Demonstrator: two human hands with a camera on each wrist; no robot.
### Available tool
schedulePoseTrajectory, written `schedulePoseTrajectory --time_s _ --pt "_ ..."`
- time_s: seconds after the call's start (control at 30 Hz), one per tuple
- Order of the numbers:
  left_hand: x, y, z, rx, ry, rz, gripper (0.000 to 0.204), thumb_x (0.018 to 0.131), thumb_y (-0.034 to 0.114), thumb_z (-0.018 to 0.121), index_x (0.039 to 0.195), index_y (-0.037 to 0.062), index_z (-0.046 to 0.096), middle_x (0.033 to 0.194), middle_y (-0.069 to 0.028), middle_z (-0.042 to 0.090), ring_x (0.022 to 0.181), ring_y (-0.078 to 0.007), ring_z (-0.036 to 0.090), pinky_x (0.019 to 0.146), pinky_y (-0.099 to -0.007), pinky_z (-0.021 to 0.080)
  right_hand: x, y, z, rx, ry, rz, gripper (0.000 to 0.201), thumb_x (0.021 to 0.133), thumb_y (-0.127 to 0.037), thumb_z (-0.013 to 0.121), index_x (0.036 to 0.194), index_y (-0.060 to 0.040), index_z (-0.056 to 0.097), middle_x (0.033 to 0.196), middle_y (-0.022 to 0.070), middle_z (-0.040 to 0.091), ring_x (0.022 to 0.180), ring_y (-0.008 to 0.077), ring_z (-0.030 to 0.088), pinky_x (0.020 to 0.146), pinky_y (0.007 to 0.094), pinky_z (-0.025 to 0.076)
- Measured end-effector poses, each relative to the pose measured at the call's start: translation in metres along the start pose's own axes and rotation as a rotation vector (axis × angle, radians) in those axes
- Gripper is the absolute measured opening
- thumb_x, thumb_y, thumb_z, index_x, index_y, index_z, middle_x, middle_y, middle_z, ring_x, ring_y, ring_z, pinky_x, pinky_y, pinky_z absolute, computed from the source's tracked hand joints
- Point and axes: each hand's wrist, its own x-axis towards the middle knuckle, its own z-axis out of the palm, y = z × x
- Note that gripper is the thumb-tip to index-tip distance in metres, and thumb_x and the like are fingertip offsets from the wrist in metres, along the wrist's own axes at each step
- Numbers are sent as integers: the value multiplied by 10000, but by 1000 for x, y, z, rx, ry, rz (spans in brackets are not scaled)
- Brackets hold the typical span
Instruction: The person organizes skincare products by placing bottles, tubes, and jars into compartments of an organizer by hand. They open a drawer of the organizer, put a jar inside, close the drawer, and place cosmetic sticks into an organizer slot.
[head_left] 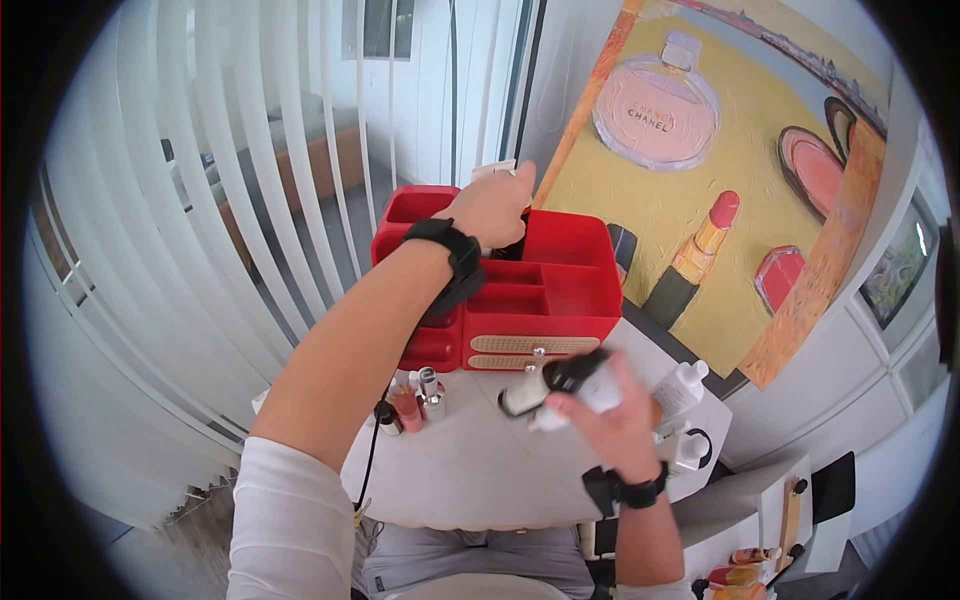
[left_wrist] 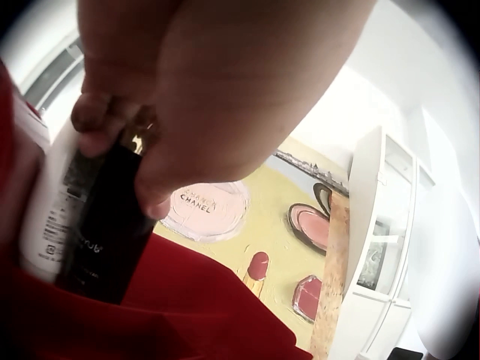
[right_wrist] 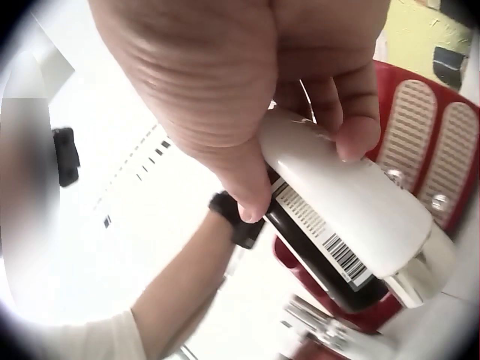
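My left hand (head_left: pixel 490 210) reaches over the red organizer (head_left: pixel 590 328) and pinches a black bottle (left_wrist: pixel 112 225) near its gold neck. The bottle's lower end sits behind the organizer's red rim. Right beside it stands a white bottle (left_wrist: pixel 45 217) with printed text. My right hand (head_left: pixel 617 420) is over the table in front of the drawers, blurred in the head view. Between its thumb and fingers it grips a white bottle (right_wrist: pixel 352 202) together with a black bottle (right_wrist: pixel 364 295) bearing a barcode label. Both bottles lie side by side, tilted.
Several small bottles (head_left: pixel 408 408) stand on the white table (head_left: pixel 450 480) left of centre. White bottles (head_left: pixel 682 388) are at its right edge. A painting (head_left: pixel 740 280) leans behind the organizer, and vertical blinds (head_left: pixel 260 130) hang at left. Lower right is a cart (head_left: pixel 735 540) with more items.
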Motion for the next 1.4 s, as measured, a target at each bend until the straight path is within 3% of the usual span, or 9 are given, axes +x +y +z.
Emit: schedulePoseTrajectory --time_s 0.13,0.23,0.43,0.87,1.0,1.07,1.17,1.33,1.4 --pt "10 6 0 105 -89 20 533 848 31 789 1272 -27 471 1134 -350 694 1120 -514 673 948 -539 544 84 -37 -23 -91 130 -125 440 890 -182 911 1197 -36 632 956 50 738 864 88 666 769 291 547" --pt "14 3 4 88 -95 7 657 844 19 783 1398 -24 432 1131 -346 700 1127 -516 673 956 -538 544 161 -14 -29 -193 222 -305 457 882 -196 907 1188 -10 623 924 141 765 817 175 728 735 339 564" --pt "-10 -4 6 -166 92 22 967 800 -47 814 1608 -1 284 1219 -331 677 1197 -520 645 1021 -523 535 245 34 -13 -420 9 -186 544 836 -206 928 1252 -17 632 974 170 776 884 330 766 816 397 589" --pt "-62 -16 -30 -311 277 66 661 889 70 794 1472 29 486 1316 -272 623 1218 -476 644 1020 -509 544 229 72 -4 -92 -224 69 715 843 -131 889 1461 -92 531 1223 138 682 954 266 722 827 392 619" --pt "-82 -17 -33 -316 287 38 576 910 57 770 1437 49 537 1244 -202 623 960 -317 689 898 -411 575 224 68 -8 -208 -200 56 727 829 -104 877 1465 -75 526 1143 171 710 1001 263 728 837 391 616" --pt "-96 -19 -31 -259 405 114 509 916 -2 758 1393 53 587 1190 -108 633 768 -162 643 715 -306 544 221 63 -10 -267 -180 75 726 825 -96 872 1463 -69 526 1121 191 721 1015 272 738 848 393 614" --pt "-131 -12 -46 -218 401 122 434 918 -17 751 1329 43 625 1141 -95 639 789 -155 625 693 -294 521 219 65 -12 -437 -109 -81 717 823 -93 864 1456 -55 531 1092 238 738 1020 324 760 871 414 612" --pt "-187 -21 -70 -190 150 15 260 902 -11 758 1152 24 698 978 -91 694 825 -163 647 679 -288 514 228 73 -12 -501 -81 -79 667 843 -171 880 1415 -94 545 974 178 734 875 301 737 821 420 599" --pt "-198 -20 -71 -189 -160 -7 329 884 31 787 1198 31 687 1071 -110 712 880 -226 684 737 -320 554 229 68 -11 -499 -87 -75 657 835 -147 875 1402 -69 551 1032 218 747 954 360 749 864 439 604"
